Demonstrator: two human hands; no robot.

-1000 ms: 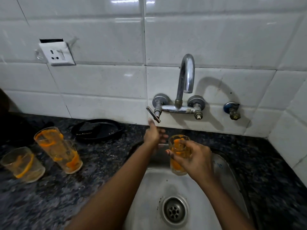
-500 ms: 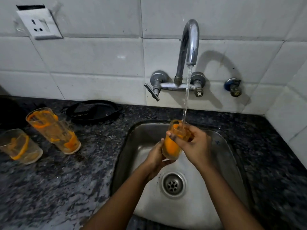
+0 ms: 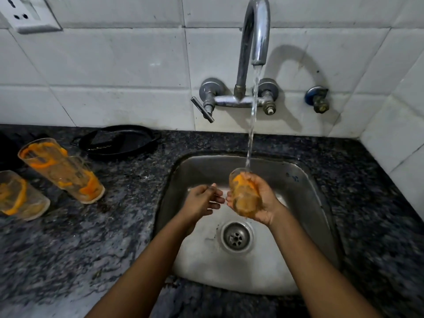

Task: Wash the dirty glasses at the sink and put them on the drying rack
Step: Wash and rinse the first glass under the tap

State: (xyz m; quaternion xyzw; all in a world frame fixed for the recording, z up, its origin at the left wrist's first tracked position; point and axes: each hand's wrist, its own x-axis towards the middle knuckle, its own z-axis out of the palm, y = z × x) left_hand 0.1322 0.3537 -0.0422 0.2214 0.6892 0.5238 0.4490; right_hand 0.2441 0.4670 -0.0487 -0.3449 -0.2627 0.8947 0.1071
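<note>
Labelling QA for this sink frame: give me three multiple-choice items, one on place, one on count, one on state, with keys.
1. Where is the glass that the right hand grips?
A. on the counter
B. over the sink, under the tap's stream
C. on the black tray

2. How many orange-smeared glasses stand on the granite counter?
A. one
B. two
C. four

3. What is the left hand doing?
A. turning the tap lever
B. gripping a glass
C. holding nothing, fingers loose, beside the held glass

Key: 1 B, the water from the tap lands at its rim above the sink. 2 B, the tall glass and the short glass stand left of the sink. 3 C, its fingers hold nothing.
</note>
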